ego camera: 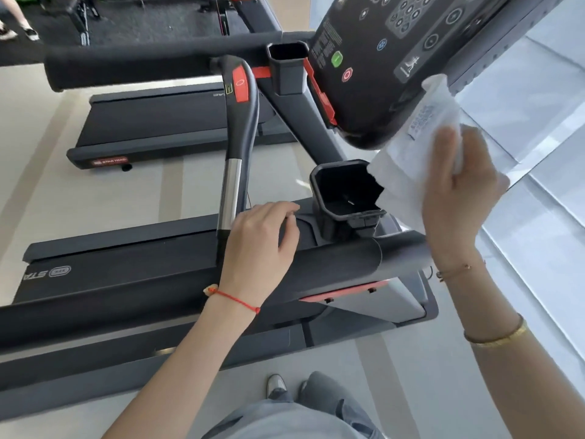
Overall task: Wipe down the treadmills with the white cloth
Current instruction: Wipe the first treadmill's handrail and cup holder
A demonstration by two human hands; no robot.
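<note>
Both hands up on the near treadmill (133, 280). L hand (258, 248) at approx 9 o'clock of frame centre, resting on the padded side rail (332, 258), fingers loosely curled over the top, gripping nothing I can make out. Red string bracelet (234, 297) on that wrist. R hand (456, 198) at 3 o'clock, fingers bunched round the white cloth (408, 163), holding it against the lower edge of the console (380, 74). Cloth hangs down from console edge to just above the near cup holder (343, 193), w/ small blue print on it. Thin chain bracelet (456, 272) and gold bangle (497, 337) on R wrist.

At 6 o'clock, my shoes (277, 386) and grey trousers (316, 416) on pale floor (95, 191).

Btw hands: curved handlebar (239, 128) w/ chrome grip and red button patch, rising toward 12 o'clock. Second cup holder (288, 68) beyond it, beside console. Console face has round buttons, one green, one red.

Further out, 10 o'clock: second treadmill (171, 122), belt deck w/ red badge at its end. At 11 o'clock, far corner, another person's feet (19, 31) on dark mat.
</note>
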